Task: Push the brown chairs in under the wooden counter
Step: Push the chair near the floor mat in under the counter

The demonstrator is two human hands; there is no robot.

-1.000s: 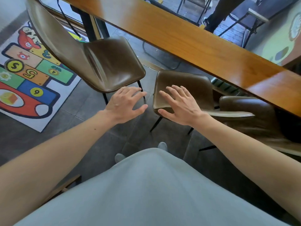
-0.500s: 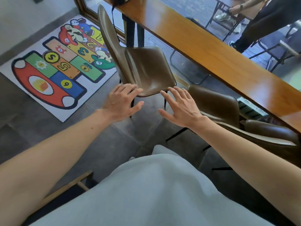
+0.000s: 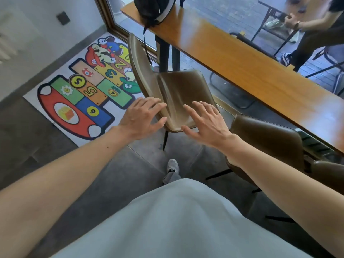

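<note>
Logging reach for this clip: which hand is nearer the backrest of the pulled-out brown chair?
Left. The left hand is at the seat's left edge, where the backrest rises; the right hand is over the seat's front edge, farther off.

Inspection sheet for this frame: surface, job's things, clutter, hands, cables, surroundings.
Surface: wooden counter runs along the window.
Job's things: first brown chair stands out from the counter, turned sideways, backrest to the left. Second brown chair is tucked in toward the counter. Third brown chair is only partly in view at the right edge.
Clutter: black bag on the counter's far end; hopscotch mat on the grey floor.
Hands: left hand and right hand open, fingers spread, at the first chair's seat; contact unclear.
Cables: nothing seen; only the bag's strap hangs down.
Surroundings: a person outside the window.
</note>
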